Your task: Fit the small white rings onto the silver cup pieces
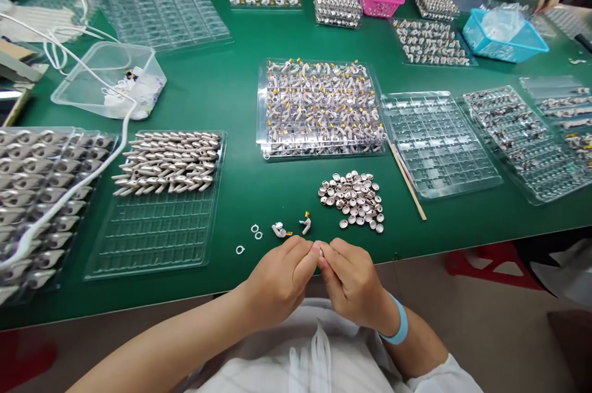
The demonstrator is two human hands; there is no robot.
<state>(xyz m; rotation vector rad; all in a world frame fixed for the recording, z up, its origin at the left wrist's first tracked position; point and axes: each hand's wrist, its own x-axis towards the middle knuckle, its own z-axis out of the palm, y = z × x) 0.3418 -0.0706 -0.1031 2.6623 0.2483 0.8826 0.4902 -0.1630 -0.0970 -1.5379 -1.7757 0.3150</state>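
While pressed together at lower centre — left hand point(281, 279) and right hand point(354, 282), one small piece point(320, 252) between fingertips, mostly hidden. Just above: three white rings point(256, 237), two orange-tipped parts point(306, 225), one heap of round caps point(354, 200), too many to count. Green table point(245, 183) — near edge crossing behind both hands, bare room centre-left, above the rings.

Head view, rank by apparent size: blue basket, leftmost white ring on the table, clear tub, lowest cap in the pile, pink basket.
1. Clear tub (nearer the camera, so true size unsure)
2. Blue basket
3. Pink basket
Leftmost white ring and lowest cap: smallest, too alike to rank.
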